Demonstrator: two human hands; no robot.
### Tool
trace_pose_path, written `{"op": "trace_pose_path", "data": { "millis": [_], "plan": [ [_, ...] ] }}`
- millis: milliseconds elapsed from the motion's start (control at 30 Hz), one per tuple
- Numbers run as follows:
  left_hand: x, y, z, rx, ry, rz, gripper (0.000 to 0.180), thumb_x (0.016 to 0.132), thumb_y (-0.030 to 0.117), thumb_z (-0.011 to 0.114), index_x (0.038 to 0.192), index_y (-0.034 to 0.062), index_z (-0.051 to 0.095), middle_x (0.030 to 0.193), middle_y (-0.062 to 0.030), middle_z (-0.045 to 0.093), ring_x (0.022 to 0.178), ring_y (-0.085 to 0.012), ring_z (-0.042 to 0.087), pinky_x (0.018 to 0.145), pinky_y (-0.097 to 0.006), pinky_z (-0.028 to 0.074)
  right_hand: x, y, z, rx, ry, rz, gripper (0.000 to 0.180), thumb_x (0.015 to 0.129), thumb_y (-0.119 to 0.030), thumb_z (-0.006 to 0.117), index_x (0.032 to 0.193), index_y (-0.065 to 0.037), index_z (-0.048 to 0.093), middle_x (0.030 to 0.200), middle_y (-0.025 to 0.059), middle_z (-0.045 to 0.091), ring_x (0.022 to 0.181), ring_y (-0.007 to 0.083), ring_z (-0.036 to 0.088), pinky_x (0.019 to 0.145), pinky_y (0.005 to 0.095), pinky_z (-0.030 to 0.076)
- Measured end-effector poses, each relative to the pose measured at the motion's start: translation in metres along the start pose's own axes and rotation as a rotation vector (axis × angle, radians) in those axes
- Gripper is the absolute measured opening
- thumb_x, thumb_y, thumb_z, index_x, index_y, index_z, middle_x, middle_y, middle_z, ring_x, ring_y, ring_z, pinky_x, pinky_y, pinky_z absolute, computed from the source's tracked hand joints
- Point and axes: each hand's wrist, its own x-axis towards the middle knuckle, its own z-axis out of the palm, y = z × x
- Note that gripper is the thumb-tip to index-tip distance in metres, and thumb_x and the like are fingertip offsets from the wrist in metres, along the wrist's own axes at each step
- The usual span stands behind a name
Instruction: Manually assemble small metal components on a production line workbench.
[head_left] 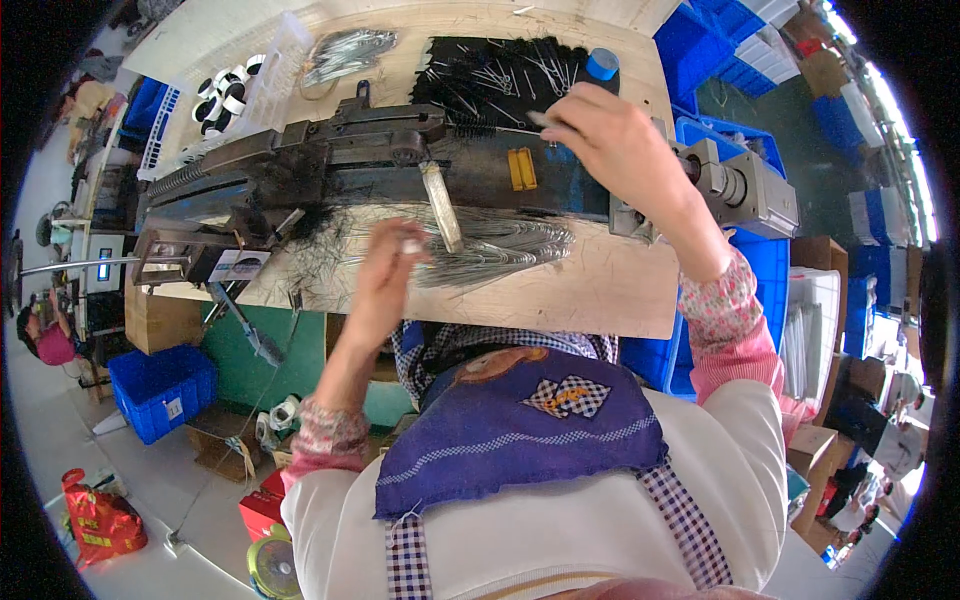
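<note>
Over the right part of the dark metal bench machine [380,145], my right hand [615,135] pinches the wire end of a thin black-bristled wire brush [478,122]. The brush lies along the machine's top, bristles to the left. My left hand [380,280], smeared by motion, hovers at the near side of the machine, beside a bundle of thin metal wires [510,248]. Its fingers look curled, with something white on one fingertip; whether they hold a wire is unclear. A flat metal lever [441,207] slants over the wires.
Finished-looking black brushes with wire loops [505,80] lie heaped at the back, beside a blue cap [602,64]. A clear plastic basket [270,75] and black-and-white rolls [222,98] stand back left. A motor unit [750,190] juts out right. Blue crates [165,390] flank the table.
</note>
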Motion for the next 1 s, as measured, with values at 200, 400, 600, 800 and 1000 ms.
{"op": "trace_pose_path", "data": {
  "millis": [200,400,600,800,1000],
  "plan": [
    [0.018,0.066,0.044,-0.702,-0.097,-0.495,0.021,0.099,0.024,0.047,0.09,0.008,0.056,0.07,0.0018,0.044,0.054,-0.0088,0.042,0.047,-0.023,0.037,0.012,-0.006,0.018,-0.156,-0.168,0.014,0.007,0.079,-0.003,0.06,0.085,-0.004,0.056,0.086,0.0104,0.053,0.079,0.0306,0.06,0.067,0.0384,0.05],
    [0.028,0.061,-0.063,-1.907,-0.073,-0.245,0.027,0.1,0.029,0.044,0.101,0.0049,0.056,0.075,0.0012,0.04,0.04,-0.0023,0.025,0.034,-0.019,0.018,0.01,-0.015,0.012,-0.14,-0.268,0.027,0.008,0.078,-0.004,0.062,0.084,-0.002,0.056,0.088,0.0119,0.053,0.081,0.0319,0.059,0.069,0.0396,0.05],
    [0.004,0.06,-0.028,-0.066,-0.18,-0.038,0.028,0.093,0.025,0.057,0.084,0.0011,0.068,0.059,-0.0035,0.055,0.049,-0.0112,0.048,0.046,-0.029,0.036,0.048,0.02,0.02,-0.31,-0.211,0.17,0.024,0.089,-0.021,0.057,0.087,0.002,0.057,0.084,0.0209,0.06,0.084,0.0399,0.059,0.075,0.0477,0.047],
    [0.12,0.02,0.062,0.125,-0.367,0.071,0.028,0.085,0.026,0.06,0.082,0.0005,0.07,0.068,-0.0197,0.063,0.062,-0.0266,0.064,0.06,-0.034,0.048,0.081,0.039,0.005,-0.236,-0.283,0.147,0.026,0.083,-0.027,0.064,0.088,-0.001,0.062,0.083,0.0169,0.063,0.084,0.0367,0.061,0.072,0.0421,0.047],
    [0.117,0.041,0.04,0.84,-0.18,0.44,0.015,0.078,0.015,0.061,0.079,0.0019,0.067,0.077,-0.0133,0.065,0.074,-0.0296,0.065,0.064,-0.039,0.053,0.03,0.011,0.019,0.039,-0.26,-0.163,0.018,0.078,-0.021,0.066,0.084,-0.004,0.061,0.082,0.0119,0.058,0.081,0.0303,0.061,0.069,0.0391,0.049]
  ]
}}
